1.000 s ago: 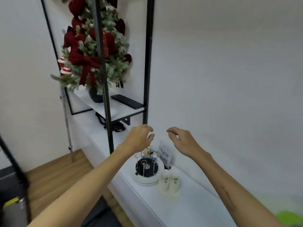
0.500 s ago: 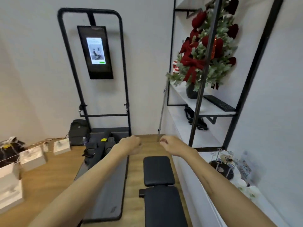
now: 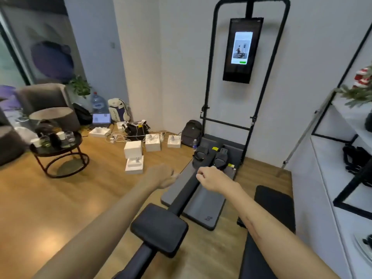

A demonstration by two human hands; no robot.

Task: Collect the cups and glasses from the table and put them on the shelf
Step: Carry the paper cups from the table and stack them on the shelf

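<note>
hands reach forward over a wooden floor (image 3: 50, 198), both empty and holding nothing. left hand (image 3: 164, 176) is blurred, its fingers loosely curled, so whether they touch cannot be told. right hand (image 3: 212, 178) has its fingers curled in toward the palm in a loose fist around nothing. below them lies a grey rowing machine (image 3: 201, 202) with a black padded seat (image 3: 159, 228), and at its far end a black frame carries a lit screen (image 3: 242, 50) against the wall. cups and glasses (image 3: 64, 136) stand well apart from both hands, on a small round black table (image 3: 58, 152) at far left, beside a grey armchair (image 3: 44, 101). white boxes (image 3: 133, 158) and cables lie on the floor between that table and the rower. shelf (image 3: 342, 158), white with black framing, runs along the right edge.
</note>
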